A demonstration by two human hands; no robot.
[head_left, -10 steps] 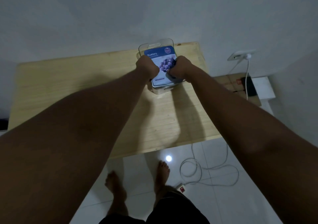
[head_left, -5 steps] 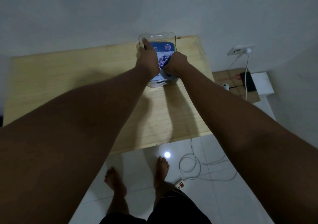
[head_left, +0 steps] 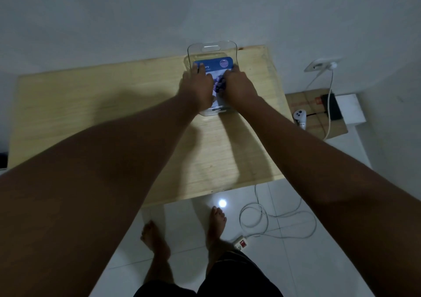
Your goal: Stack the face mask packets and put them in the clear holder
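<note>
Clear holder (head_left: 213,48) stands at far edge of wooden table (head_left: 91,105), w/ blue face mask packets (head_left: 214,65) inside it. Left hand (head_left: 197,87) and right hand (head_left: 237,84) both lie on top of packets, fingers pressed down against them; exact finger spread can't be told. Top packet's upper part visible btw. hands.

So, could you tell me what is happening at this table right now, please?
A person stands at a light wooden table and presses a blue face mask packet printed with blueberries into a clear plastic holder near the table's far edge. The left hand and the right hand both rest on the packet inside the holder. How many packets lie under the top one cannot be seen.
</note>
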